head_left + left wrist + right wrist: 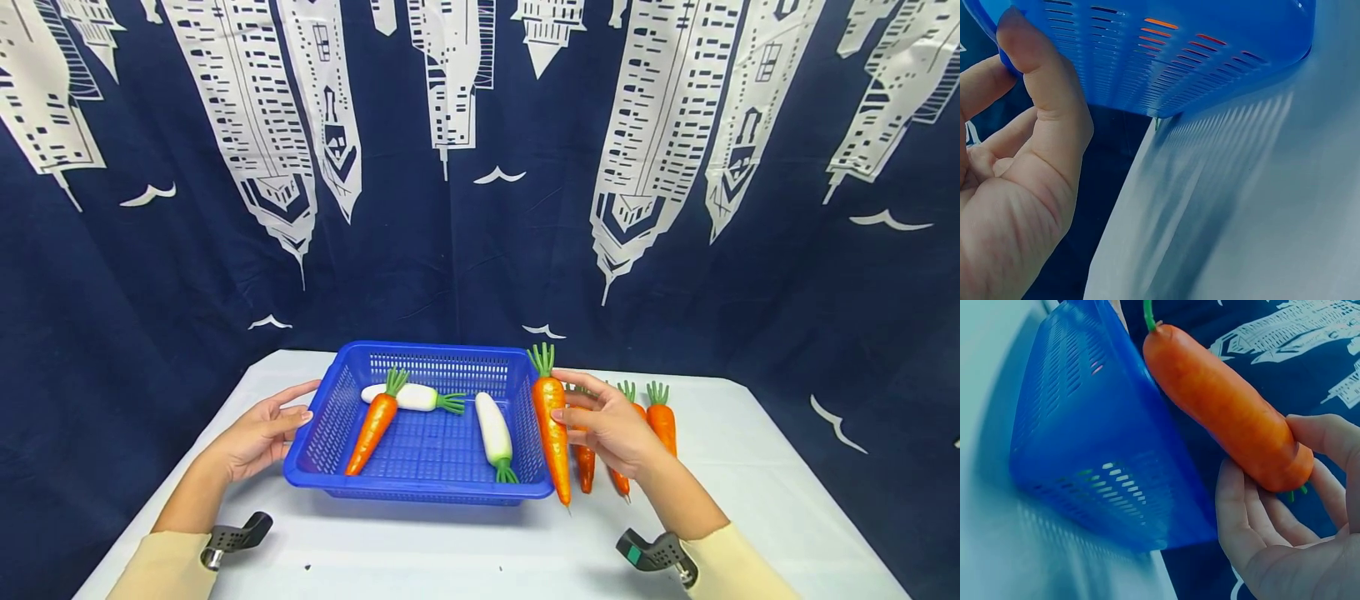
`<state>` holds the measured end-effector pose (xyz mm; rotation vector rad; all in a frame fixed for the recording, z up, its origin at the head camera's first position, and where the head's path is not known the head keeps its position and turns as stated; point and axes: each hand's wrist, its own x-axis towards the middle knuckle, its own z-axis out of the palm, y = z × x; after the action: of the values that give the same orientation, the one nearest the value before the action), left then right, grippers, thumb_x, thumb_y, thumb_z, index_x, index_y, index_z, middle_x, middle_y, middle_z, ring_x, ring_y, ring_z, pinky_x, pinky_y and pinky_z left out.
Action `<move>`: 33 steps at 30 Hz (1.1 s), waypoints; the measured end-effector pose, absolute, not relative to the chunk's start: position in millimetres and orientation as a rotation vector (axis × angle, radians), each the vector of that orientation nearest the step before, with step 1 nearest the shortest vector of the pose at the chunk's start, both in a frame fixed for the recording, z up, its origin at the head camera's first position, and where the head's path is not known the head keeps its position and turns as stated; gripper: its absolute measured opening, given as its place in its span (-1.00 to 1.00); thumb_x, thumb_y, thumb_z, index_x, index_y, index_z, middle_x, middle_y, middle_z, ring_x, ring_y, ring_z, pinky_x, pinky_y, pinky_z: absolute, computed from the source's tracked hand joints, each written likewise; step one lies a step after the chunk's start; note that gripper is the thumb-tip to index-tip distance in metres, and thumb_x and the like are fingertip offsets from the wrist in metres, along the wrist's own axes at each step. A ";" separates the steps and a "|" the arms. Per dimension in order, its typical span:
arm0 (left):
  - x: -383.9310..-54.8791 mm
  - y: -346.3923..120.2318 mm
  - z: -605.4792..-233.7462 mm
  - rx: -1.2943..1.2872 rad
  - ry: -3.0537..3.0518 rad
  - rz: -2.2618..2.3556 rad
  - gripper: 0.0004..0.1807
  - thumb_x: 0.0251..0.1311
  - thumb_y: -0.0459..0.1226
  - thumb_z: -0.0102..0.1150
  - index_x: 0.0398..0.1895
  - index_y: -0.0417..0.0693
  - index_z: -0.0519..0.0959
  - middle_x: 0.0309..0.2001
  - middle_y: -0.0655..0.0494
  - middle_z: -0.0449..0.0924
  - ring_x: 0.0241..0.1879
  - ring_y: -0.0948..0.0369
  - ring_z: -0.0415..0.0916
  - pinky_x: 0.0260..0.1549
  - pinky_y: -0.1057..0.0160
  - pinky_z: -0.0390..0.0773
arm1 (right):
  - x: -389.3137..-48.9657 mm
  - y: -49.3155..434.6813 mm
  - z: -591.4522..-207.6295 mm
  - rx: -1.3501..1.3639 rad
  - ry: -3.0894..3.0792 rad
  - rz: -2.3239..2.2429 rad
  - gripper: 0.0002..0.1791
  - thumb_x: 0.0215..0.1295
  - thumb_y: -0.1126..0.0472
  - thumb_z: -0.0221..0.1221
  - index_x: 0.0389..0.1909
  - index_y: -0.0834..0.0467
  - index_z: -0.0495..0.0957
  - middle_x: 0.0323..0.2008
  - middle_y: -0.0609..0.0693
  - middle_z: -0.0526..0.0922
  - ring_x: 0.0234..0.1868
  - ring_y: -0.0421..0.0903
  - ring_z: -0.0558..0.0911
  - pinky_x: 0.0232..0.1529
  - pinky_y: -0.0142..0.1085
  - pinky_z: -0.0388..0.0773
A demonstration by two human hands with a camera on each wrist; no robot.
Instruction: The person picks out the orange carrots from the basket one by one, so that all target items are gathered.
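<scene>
My left hand (255,435) grips the left rim of a blue plastic basket (420,488), thumb at the rim in the left wrist view. Inside it, an orange carrot (372,433) with a green top leans across a white radish (411,397). A second white radish (493,427) lies on the right side, its green leaves toward the front. My right hand (611,427) pinches another carrot (552,429) between thumb and fingers, green top up. That carrot overlaps the basket's right rim in the head view; the right wrist view shows it beside the basket wall.
Right of the basket, partly behind my right hand, more carrots (662,423) lie on the white table (375,558). A dark blue curtain (450,275) with white building prints hangs behind the table. Each wrist wears a black camera mount (238,535).
</scene>
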<state>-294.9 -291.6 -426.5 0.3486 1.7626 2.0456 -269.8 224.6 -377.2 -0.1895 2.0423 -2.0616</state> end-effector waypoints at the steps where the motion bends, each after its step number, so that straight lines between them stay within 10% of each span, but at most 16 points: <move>1: -294.9 -291.6 -426.5 0.356 1.756 2.050 -0.29 0.56 -0.34 -0.05 0.65 0.03 -0.07 0.01 0.13 0.67 -0.06 0.18 0.75 -0.02 0.09 0.75 | -269.1 226.5 -378.0 -0.194 2.044 -2.060 -0.30 0.35 0.30 0.30 0.49 0.04 0.34 0.19 0.09 0.60 0.11 0.03 0.67 0.09 -0.10 0.73; 33: -295.3 -290.5 -427.3 0.316 1.758 2.085 -0.33 0.54 -0.37 -0.03 0.62 0.06 0.04 0.00 0.13 0.70 -0.07 0.20 0.75 -0.01 0.11 0.75 | -260.0 312.4 -395.2 -0.102 2.228 -1.976 -0.31 0.36 0.25 0.31 0.48 -0.06 0.35 0.15 -0.08 0.53 0.06 -0.10 0.64 0.04 -0.31 0.72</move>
<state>-295.3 -290.5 -427.3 0.3164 1.7578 2.0851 -260.0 312.4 -395.2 -0.1022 2.2277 -1.9763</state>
